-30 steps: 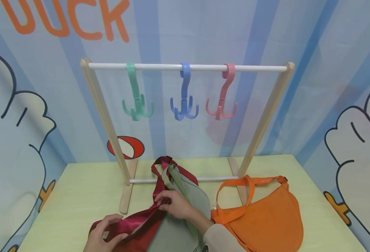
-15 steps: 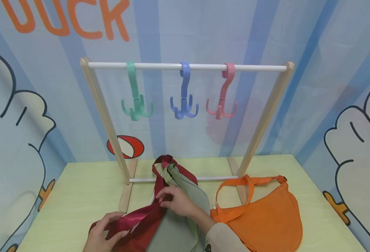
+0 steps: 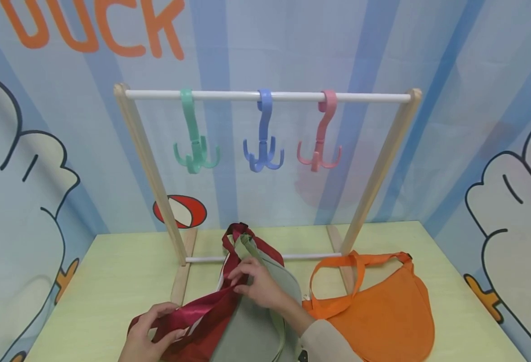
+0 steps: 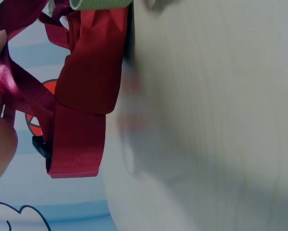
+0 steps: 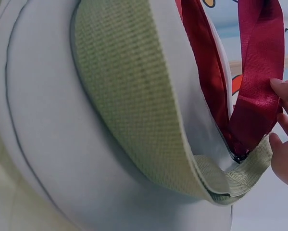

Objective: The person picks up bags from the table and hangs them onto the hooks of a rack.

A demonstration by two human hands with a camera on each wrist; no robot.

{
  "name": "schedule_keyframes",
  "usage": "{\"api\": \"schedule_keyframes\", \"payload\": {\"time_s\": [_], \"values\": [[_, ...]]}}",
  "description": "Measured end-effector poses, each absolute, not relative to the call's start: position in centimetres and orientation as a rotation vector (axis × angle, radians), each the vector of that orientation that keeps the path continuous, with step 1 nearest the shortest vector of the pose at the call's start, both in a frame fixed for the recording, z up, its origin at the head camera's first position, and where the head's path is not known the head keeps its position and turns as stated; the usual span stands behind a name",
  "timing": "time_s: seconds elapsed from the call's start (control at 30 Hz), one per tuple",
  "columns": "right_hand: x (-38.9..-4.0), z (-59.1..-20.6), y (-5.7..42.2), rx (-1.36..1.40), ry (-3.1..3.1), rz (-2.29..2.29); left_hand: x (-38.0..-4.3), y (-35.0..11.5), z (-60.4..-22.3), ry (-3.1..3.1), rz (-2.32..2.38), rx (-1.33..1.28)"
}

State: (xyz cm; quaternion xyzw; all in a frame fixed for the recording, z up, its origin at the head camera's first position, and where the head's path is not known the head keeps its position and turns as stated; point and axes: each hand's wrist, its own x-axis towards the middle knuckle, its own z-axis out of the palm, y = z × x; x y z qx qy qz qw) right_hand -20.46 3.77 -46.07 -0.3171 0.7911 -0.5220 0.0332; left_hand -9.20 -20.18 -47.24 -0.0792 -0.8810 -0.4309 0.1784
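Observation:
A dark red shoulder bag lies at the table's front, partly under a grey-green shoulder bag. My left hand holds the red bag's strap at its left end, thumb and fingers apart on either side of it. Further right, my right hand pinches the same strap between thumb and fingers, above the grey-green bag. In the right wrist view the grey-green bag's woven strap crosses in front. The lower part of both bags is cut off in the head view.
Behind the bags stands a wooden rack with a white top rail. From it hang a green hook, a blue hook and a pink hook. An orange shoulder bag lies on the table at right.
My right hand has moved slightly up and right, drawing the red strap with it and straightening it. The left hand stays nearly in place.

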Motion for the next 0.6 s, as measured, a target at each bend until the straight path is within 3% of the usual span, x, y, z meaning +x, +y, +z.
{"api": "schedule_keyframes", "payload": {"time_s": [0.27,0.6], "values": [[-20.47,-46.08,3.80,-0.995,2.531,-1.587,-9.01,-19.82,-46.18,-2.569,-1.276,-0.118],[-20.18,-45.92,3.86,-0.974,2.495,-1.561,-9.06,-19.98,-46.82,-2.488,-1.234,-0.228]]}}
